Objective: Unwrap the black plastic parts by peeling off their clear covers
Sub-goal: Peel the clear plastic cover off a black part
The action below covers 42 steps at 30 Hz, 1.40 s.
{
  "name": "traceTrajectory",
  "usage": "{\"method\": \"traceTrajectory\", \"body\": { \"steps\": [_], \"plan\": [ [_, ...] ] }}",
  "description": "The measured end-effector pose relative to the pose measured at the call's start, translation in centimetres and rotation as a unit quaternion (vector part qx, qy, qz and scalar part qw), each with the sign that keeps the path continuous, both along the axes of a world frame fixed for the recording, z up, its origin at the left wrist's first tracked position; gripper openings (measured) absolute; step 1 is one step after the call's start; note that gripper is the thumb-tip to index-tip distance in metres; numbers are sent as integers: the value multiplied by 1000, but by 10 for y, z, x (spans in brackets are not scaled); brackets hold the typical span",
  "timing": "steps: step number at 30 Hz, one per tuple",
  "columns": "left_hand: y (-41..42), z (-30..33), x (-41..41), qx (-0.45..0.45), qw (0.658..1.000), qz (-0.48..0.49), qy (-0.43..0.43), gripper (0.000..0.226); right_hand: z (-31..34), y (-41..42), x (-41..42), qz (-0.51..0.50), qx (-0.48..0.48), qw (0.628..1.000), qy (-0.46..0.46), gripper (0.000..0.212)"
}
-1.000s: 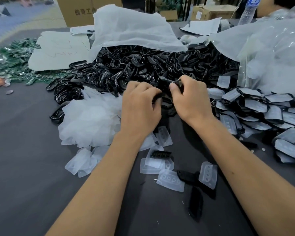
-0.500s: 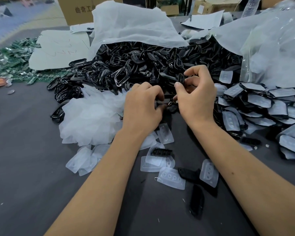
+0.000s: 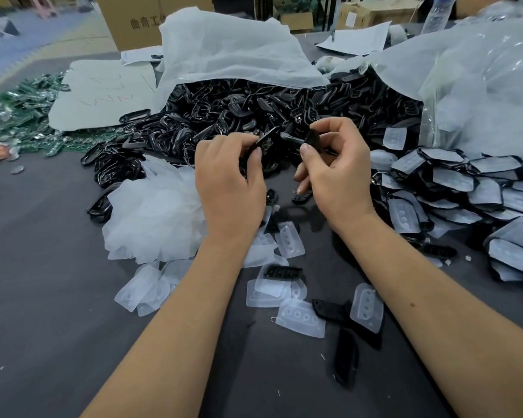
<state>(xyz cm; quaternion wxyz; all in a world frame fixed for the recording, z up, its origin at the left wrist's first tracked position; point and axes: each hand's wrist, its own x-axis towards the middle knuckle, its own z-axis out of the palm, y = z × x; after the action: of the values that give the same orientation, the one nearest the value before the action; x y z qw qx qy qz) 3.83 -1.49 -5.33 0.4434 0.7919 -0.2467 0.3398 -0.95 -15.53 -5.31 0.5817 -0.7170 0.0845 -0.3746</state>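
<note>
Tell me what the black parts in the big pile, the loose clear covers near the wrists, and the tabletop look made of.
Black parts: hard moulded plastic by the look, glossy, with bright highlights along their rims.
Clear covers: thin, soft, translucent plastic or silicone, milky and frosted, with moulded round bumps; which one is unclear.
Tabletop: dark grey and matte, without glare, possibly a fabric or rubber mat.

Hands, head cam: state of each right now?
Left hand: closed, pinching a black plastic part at the fingertips.
Right hand: closed, pinching another black piece.

a dark grey table [image 3: 37, 297] fronts cardboard boxes [image 3: 133, 22] and a pale blue floor [image 3: 43, 34].
</note>
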Motion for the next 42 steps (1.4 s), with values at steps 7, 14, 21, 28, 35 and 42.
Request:
{"method": "traceTrajectory", "body": {
  "steps": [7, 14, 21, 28, 35, 42],
  "plan": [
    [1, 5, 2, -194, 976, -45, 91, 11, 1, 1, 0, 36, 6, 999, -7, 23],
    [0, 3, 4, -250, 926, -107, 263, 10, 0, 3, -2, 61, -5, 998, -8, 29],
    [-6, 3, 1, -211, 919, -164, 290, 11, -1, 0, 0, -4, -33, 999, -12, 20],
    [-4, 0, 5, -256, 897, -160, 323, 18, -4, 1, 1, 16, -12, 1000, -17, 18],
    [-3, 0, 7, -321, 872, -179, 324, 27, -2, 0, 0, 46, 21, 998, -22, 13],
    [-5, -3, 7, -282, 909, -106, 289, 19, -2, 1, -1, 29, -9, 1000, -4, 11]
  ]
}}
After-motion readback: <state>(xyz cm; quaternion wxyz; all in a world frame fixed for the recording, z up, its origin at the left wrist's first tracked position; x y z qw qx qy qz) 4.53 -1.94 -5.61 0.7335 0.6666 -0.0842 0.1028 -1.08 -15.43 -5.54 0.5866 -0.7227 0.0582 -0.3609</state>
